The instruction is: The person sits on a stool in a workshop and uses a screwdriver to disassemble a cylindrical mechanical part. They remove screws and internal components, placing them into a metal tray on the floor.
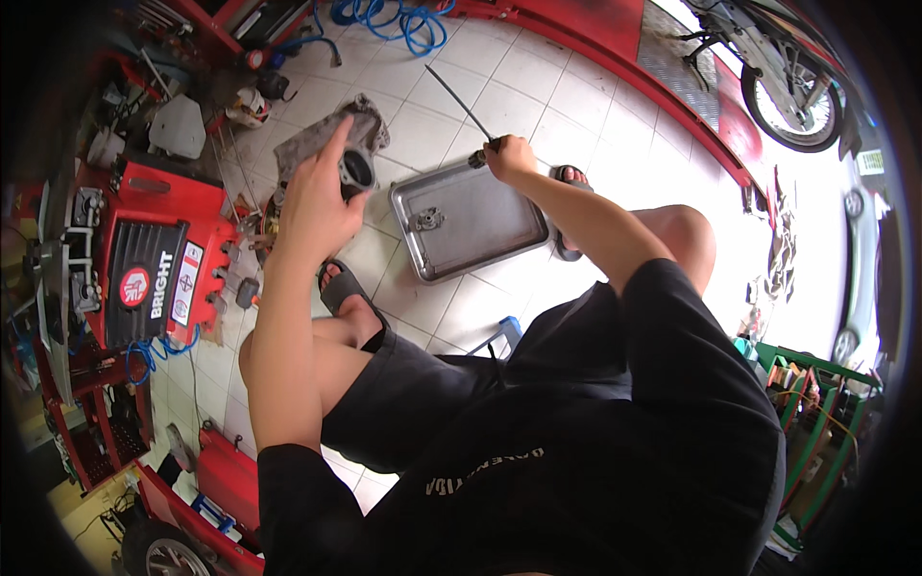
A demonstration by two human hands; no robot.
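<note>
My left hand (322, 197) is closed around a round, hollow, dark grey metal part (358, 171), with the index finger stretched out along a grey rag (298, 149) behind it. The rag lies crumpled on the tiles. In my right hand (512, 158) is a long screwdriver (459, 102), its thin dark shaft pointing up and to the left. Below that hand, between my feet, sits a shallow metal tray (480, 274). A small grey metal part (425, 220) lies in the tray's left side. The screwdriver's tip is apart from the metal part in my left hand.
A red machine (158, 269) stands at the left, with a hammer (248, 292) beside it. Blue hose (394, 24) is coiled at the far side. A motorcycle (792, 86) stands far right behind a red platform edge (663, 106). A blue stool (506, 332) shows under me.
</note>
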